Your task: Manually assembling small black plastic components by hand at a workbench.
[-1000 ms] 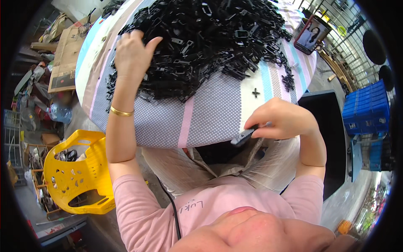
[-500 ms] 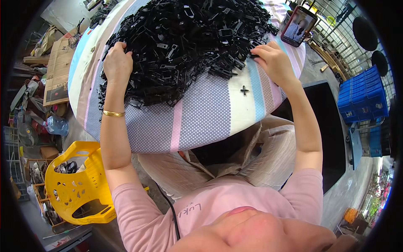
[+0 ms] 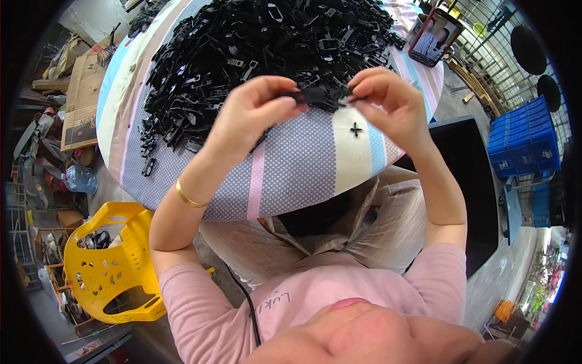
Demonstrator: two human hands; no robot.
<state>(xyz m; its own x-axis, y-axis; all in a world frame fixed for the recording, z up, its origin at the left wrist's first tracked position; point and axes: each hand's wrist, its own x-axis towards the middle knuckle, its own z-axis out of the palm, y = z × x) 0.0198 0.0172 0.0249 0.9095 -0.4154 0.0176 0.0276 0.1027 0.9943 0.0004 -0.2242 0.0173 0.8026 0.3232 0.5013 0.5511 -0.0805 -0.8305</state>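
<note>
A big heap of small black plastic buckle-like parts (image 3: 206,73) covers the far part of the table. Over its near edge my left hand (image 3: 257,112) pinches a black plastic part (image 3: 290,96) between thumb and fingers. Facing it from the right, my right hand (image 3: 394,106) is closed on another small black plastic part (image 3: 353,97). Both held parts are blurred against the heap, so their exact shape is hard to make out. A little black cross-shaped piece (image 3: 356,129) lies apart on the cloth, just below my right fingers.
A striped, dotted cloth (image 3: 291,164) covers the rounded table. A phone (image 3: 435,37) stands propped at the far right. To the left is a yellow plastic chair (image 3: 109,261); blue crates (image 3: 524,136) are stacked on the right, beside a large black panel (image 3: 461,182).
Both hands have come off the sides of the heap. My left hand has swung right and nearer, my right hand slightly nearer; they now face each other over the heap's near edge.
</note>
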